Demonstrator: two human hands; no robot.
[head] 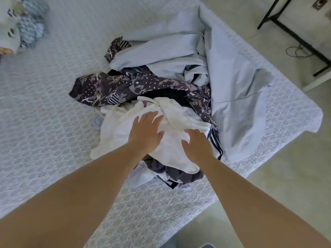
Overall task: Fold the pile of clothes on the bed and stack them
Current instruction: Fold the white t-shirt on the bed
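While both bare forearms are reaching forward from the lower edge of the head view, the left hand is lying palm down on the white garment, its fingers straight and slightly spread, pointing away from the person. The right hand is resting on the same garment just beside the left, with its fingertips bending into the cloth; whether they are gathering a fold or only pressing cannot be told.

The white garment is sitting crumpled on top of the pile of clothes, which is occupying the near right part of the bed. Beneath and behind it, a dark camouflage-patterned garment with white dots is spreading toward the left of the pile. A navy piece with white stripes is showing at the right edge of the white garment, touching it. A large pale blue sheet-like cloth is lying rumpled behind and to the right of the pile, draping toward the corner of the bed.

At the far left corner of the view, a separate bundle of blue-and-white patterned textiles is lying on the bed, well apart from the pile. Beyond the bed, a black metal frame is standing on the pale floor, with a thin cable lying beside it.
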